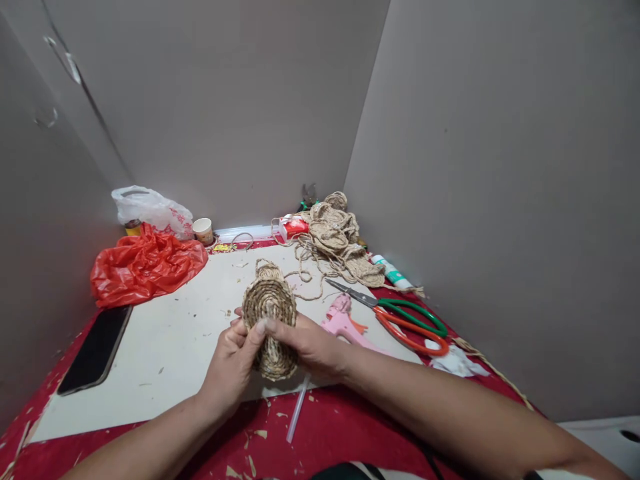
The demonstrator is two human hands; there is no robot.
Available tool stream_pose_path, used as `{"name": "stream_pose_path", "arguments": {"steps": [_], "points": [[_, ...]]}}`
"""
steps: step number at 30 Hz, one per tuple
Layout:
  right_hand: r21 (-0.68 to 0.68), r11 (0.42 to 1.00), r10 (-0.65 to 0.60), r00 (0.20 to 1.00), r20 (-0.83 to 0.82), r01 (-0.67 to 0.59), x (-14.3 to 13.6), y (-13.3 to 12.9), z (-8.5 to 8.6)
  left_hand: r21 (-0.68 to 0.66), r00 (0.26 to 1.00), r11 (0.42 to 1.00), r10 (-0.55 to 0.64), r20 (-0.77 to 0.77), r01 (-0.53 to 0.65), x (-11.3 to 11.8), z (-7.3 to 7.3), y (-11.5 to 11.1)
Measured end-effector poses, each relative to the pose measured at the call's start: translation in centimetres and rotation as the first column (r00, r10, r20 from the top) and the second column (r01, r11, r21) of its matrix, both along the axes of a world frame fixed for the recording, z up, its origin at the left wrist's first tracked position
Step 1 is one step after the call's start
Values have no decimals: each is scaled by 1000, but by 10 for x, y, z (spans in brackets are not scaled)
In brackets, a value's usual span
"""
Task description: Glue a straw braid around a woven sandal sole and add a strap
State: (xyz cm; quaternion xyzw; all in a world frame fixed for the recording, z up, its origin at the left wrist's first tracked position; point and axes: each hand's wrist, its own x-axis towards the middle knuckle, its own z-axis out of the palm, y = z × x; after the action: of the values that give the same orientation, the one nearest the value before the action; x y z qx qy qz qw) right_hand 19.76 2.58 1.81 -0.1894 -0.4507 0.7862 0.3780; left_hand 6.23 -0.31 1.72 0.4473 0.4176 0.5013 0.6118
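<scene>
Head view, folks: what did we have in our hands?

– We had a woven piece [269, 293] gripped in both. Our left hand [231, 350] pinched one edge, thumb on the face turned toward us, fingers curled behind. Our right hand [317, 341] grasped the other side, thumb in front too, though we couldn't see most of its fingers.

– Nice, and how did it look?

– Pretty neat, honestly. We saw straw-coloured twisted strands, tan mixed with brown, coiled in tight oval rings. Both ends were rounded, the top one wider than the bottom. Down the middle it went paler and kinda shiny; we couldn't tell what caused that. A lighter tuft of cord [269, 269] poked up past the top edge, and we couldn't tell if it was attached.

– Where'd we have it?

– We held it up over the near edge of the pale board [165, 340], which lay on a red cloth [345, 427]. A pink glue gun [343, 323] lay partly behind our right wrist, with scissors [381, 305] just right of it and a heap of braided cord [333, 230] at the back.
</scene>
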Motion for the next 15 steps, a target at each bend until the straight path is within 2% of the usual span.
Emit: {"name": "stream_pose_path", "arguments": {"steps": [2, 3, 7, 11, 15], "points": [[2, 996, 87, 995, -46, -87, 6, 1, 7, 0, 999, 999, -39, 6, 39, -1, 4, -1], [-13, 996, 91, 993, -77, -93, 7, 2, 10, -9, 998, 998, -58, 18, 58, -1, 5, -2], [-64, 998, -8, 984, -179, -4, 7, 4, 15, -63, 991, 992, -99, 91, 105, 0, 4, -6], [-76, 997, -6, 976, -220, -11, 1, 5, 13, -116, 991, 989, -77, 113, 90, 1, 1, -9], [6, 1000, -9, 969, -248, 11, -3, 7, 9, -193, 988, 971, -120, 102, 138, 1, 1, -10]]}}
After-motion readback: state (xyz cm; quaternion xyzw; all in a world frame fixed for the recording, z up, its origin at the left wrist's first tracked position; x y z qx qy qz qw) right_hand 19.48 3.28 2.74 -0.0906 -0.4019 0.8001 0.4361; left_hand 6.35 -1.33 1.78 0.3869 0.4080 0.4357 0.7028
